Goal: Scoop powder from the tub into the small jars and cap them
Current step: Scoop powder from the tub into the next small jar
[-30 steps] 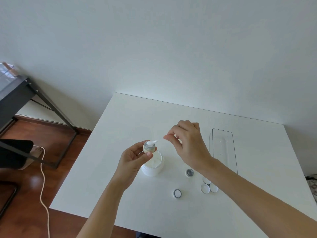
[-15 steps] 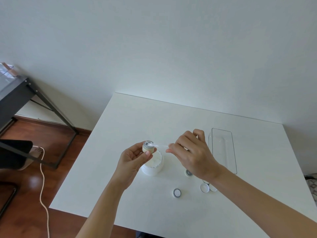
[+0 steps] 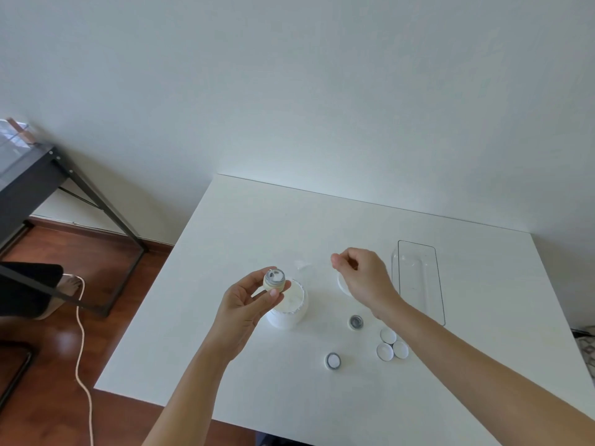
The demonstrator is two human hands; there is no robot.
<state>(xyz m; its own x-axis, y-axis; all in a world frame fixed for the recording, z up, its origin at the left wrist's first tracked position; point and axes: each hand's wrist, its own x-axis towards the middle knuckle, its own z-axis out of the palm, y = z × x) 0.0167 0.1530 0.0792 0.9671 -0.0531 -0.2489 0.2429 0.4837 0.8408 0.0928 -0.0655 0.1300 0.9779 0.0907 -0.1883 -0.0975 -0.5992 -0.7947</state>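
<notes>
- Left hand [image 3: 246, 304]: was pinched round a small jar [image 3: 274, 281], thumb one side, fingers the other, held in the air above the near-left rim of the tub [image 3: 287, 309]. The jar mouth was open, white powder showing inside, heaped near the top. Risk judged: a tilt would spill powder over the fingers or the table [image 3: 264, 220].
- Right hand [image 3: 363, 278]: was curled, thumb and forefinger pressed together, well apart from the jar. A faint blurred scoop [image 3: 303, 264] showed between hand and jar; whether the fingers held its handle could not be told. Risk judged: a scoop carried loosely could shed leftover powder on the table.
- Tub: stood uncapped directly under the left hand, powder inside. Risk judged: the lowering wrist could knock it over.
- Two further jars [image 3: 355, 322] [image 3: 332, 361]: stood upright and open on the table near the front, contents unclear. Risk judged: the right forearm hung just beside the nearer one and could topple it.
- White caps [image 3: 385, 351]: three in a cluster, touching, partly under the right forearm. Risk judged: capping over a heaped mouth could trap powder in the thread.
- Clear tray [image 3: 418, 249]: lay at the right, beyond the hand.
</notes>
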